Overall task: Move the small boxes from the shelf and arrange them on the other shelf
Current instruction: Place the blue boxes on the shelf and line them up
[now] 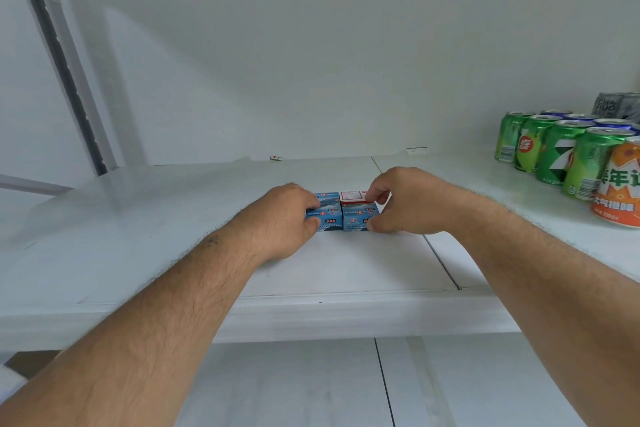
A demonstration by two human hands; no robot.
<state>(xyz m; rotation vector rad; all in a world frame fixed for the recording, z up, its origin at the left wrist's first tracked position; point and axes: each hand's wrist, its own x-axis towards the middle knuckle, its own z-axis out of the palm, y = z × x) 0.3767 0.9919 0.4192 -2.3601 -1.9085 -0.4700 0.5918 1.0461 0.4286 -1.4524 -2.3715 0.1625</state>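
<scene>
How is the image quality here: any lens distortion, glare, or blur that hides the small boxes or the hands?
Head view: wide-angle bend is plain, the shelf front edge bowing and the upright at left leaning; lighting is soft and even, with no harsh glare and only faint shadows; the small boxes and both hands, left hand and right hand, are reasonably sharp, though the print is too small to read; the cans at right are cropped.

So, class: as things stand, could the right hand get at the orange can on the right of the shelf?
Probably yes. The right hand grips a small box and must let go first; bare shelf lies between it and the orange can.
</scene>
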